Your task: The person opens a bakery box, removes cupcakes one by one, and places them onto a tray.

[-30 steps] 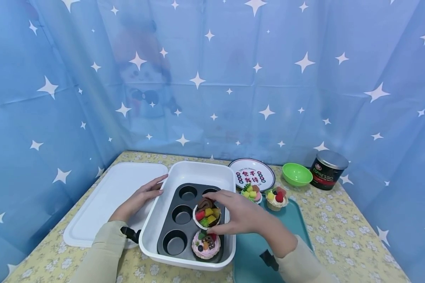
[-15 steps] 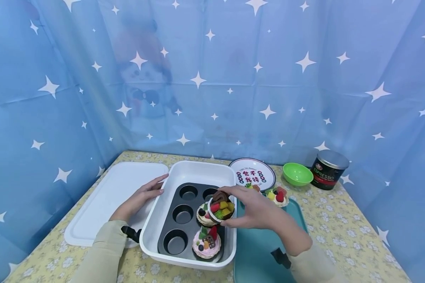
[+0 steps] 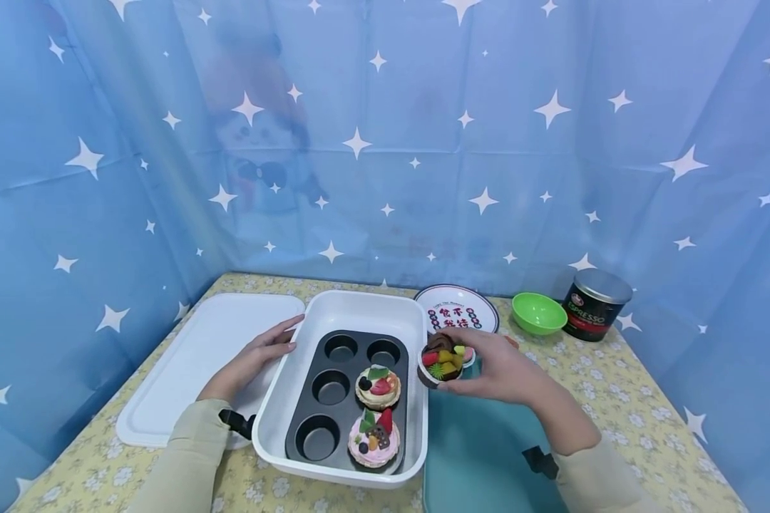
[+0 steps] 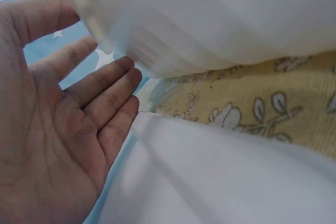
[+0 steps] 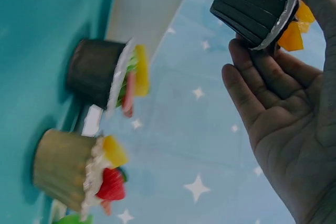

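My right hand (image 3: 500,367) pinches a dark-cupped toy cupcake (image 3: 441,362) with a chocolate swirl and fruit, just right of the white tub (image 3: 359,308) and above the teal tray (image 3: 481,456). The right wrist view shows that cupcake's dark ribbed cup (image 5: 252,9) between thumb and fingers. At the tub's left side, my left hand (image 3: 257,362) touches the rim with fairly straight fingers. Inside the tub lies a dark muffin pan (image 3: 348,410). A cream-topped cupcake (image 3: 377,389) and a pink-topped cupcake (image 3: 373,443) occupy its right column; the other cups are bare.
On the teal tray, another dark-cupped cupcake (image 5: 94,72) and a tan-cupped cupcake (image 5: 63,171) stand, mostly hidden behind my right hand in the head view. A white lid (image 3: 199,370) lies left. Behind are a printed plate (image 3: 452,303), green bowl (image 3: 539,315) and espresso tin (image 3: 595,308).
My right hand has carried the chocolate-swirl cupcake rightward from above the muffin pan, past the tub's right rim. The cream-topped cupcake beneath is now uncovered. My left hand stays put.
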Demonstrator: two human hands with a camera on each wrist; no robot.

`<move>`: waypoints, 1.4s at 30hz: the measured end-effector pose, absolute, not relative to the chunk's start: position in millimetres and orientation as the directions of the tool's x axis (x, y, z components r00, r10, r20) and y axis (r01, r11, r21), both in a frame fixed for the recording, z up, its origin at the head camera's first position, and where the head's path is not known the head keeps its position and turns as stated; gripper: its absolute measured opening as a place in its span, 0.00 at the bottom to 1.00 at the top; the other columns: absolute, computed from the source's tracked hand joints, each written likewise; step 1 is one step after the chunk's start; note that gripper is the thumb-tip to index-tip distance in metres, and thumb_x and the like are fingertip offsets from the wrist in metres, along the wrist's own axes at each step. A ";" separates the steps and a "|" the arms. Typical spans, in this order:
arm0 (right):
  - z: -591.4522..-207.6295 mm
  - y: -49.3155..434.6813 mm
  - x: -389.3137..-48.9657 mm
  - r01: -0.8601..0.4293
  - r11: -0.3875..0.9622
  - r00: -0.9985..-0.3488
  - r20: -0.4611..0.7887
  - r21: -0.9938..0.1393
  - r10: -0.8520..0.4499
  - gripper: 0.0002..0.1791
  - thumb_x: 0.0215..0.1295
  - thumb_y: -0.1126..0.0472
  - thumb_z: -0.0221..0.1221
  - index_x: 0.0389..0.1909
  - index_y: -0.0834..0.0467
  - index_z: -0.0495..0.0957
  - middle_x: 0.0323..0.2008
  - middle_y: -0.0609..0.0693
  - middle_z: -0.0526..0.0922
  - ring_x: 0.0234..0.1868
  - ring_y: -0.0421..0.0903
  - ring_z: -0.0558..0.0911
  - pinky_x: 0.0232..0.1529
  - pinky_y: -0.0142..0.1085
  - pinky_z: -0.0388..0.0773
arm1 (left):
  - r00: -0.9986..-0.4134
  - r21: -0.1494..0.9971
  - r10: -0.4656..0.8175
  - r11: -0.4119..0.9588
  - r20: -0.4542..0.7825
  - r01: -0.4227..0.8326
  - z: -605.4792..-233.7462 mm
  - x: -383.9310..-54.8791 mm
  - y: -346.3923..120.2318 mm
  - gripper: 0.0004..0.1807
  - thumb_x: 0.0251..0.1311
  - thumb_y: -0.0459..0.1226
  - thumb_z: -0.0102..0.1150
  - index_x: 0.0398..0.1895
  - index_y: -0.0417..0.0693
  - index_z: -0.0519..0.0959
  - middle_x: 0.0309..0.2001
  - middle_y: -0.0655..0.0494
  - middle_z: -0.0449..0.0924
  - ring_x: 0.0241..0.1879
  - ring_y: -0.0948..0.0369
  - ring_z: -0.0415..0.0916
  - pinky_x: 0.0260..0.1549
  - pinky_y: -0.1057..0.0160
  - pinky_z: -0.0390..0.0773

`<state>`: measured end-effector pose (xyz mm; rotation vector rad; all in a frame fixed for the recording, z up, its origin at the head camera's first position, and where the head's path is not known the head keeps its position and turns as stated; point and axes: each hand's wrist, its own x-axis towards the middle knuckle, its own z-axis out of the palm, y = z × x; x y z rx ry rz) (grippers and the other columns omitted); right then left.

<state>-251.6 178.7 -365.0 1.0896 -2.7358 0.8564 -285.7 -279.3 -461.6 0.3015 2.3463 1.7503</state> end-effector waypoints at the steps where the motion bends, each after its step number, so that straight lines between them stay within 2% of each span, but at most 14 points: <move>1: -366.4 181.4 -253.4 -0.648 0.595 -0.750 0.261 -0.476 -0.608 0.46 0.50 0.32 0.72 0.68 0.48 0.73 0.54 0.39 0.82 0.54 0.41 0.81 0.52 0.46 0.81 | -0.960 0.959 0.277 0.281 -0.037 0.044 -461.4 -286.0 -279.1 0.33 0.72 0.50 0.54 0.78 0.73 0.58 0.78 0.55 0.54 0.77 0.49 0.50 0.72 0.38 0.51; 9: -370.4 197.8 -265.7 -0.612 0.580 -0.766 0.218 -0.538 -0.605 0.43 0.50 0.35 0.73 0.67 0.47 0.73 0.53 0.39 0.82 0.57 0.45 0.80 0.56 0.54 0.78 | -0.956 0.960 0.292 0.273 -0.030 0.053 -461.2 -289.2 -279.4 0.33 0.72 0.50 0.54 0.78 0.74 0.58 0.79 0.55 0.53 0.78 0.49 0.49 0.71 0.37 0.50; 14: -371.7 205.0 -269.7 -0.573 0.602 -0.790 0.179 -0.556 -0.587 0.44 0.50 0.36 0.74 0.67 0.47 0.73 0.54 0.42 0.82 0.58 0.48 0.79 0.56 0.55 0.77 | -0.954 0.961 0.299 0.273 -0.033 0.053 -461.2 -289.7 -280.1 0.33 0.72 0.50 0.55 0.78 0.74 0.58 0.79 0.54 0.53 0.77 0.49 0.50 0.71 0.38 0.51; 22: -373.9 211.2 -274.6 -0.556 0.615 -0.792 0.132 -0.559 -0.596 0.47 0.51 0.35 0.73 0.69 0.53 0.71 0.54 0.46 0.82 0.57 0.51 0.79 0.56 0.56 0.76 | -0.953 0.962 0.299 0.268 -0.038 0.046 -461.1 -289.1 -280.0 0.32 0.73 0.49 0.54 0.78 0.74 0.58 0.78 0.54 0.54 0.77 0.49 0.50 0.71 0.38 0.52; 30: -376.5 211.0 -277.3 -0.539 0.659 -0.796 0.062 -0.524 -0.602 0.46 0.51 0.35 0.73 0.68 0.52 0.72 0.52 0.45 0.82 0.54 0.46 0.80 0.55 0.52 0.78 | -0.952 0.964 0.303 0.262 -0.038 0.045 -461.1 -287.4 -280.0 0.34 0.73 0.49 0.54 0.79 0.71 0.57 0.79 0.54 0.52 0.77 0.48 0.49 0.71 0.39 0.53; 38: -381.6 210.8 -279.2 -0.521 0.679 -0.786 -0.020 -0.518 -0.618 0.51 0.50 0.37 0.74 0.71 0.58 0.68 0.52 0.45 0.81 0.54 0.46 0.79 0.57 0.50 0.77 | -0.951 0.965 0.306 0.258 -0.032 0.050 -463.2 -287.4 -281.4 0.34 0.72 0.50 0.55 0.78 0.73 0.57 0.79 0.54 0.52 0.77 0.49 0.49 0.71 0.39 0.53; 42: -382.0 210.3 -278.7 -0.518 0.682 -0.779 -0.045 -0.516 -0.625 0.48 0.51 0.38 0.75 0.70 0.55 0.70 0.50 0.43 0.81 0.53 0.46 0.78 0.57 0.51 0.77 | -0.950 0.966 0.310 0.255 -0.034 0.049 -461.9 -286.6 -280.5 0.35 0.72 0.50 0.55 0.79 0.72 0.57 0.79 0.54 0.52 0.78 0.49 0.49 0.71 0.39 0.52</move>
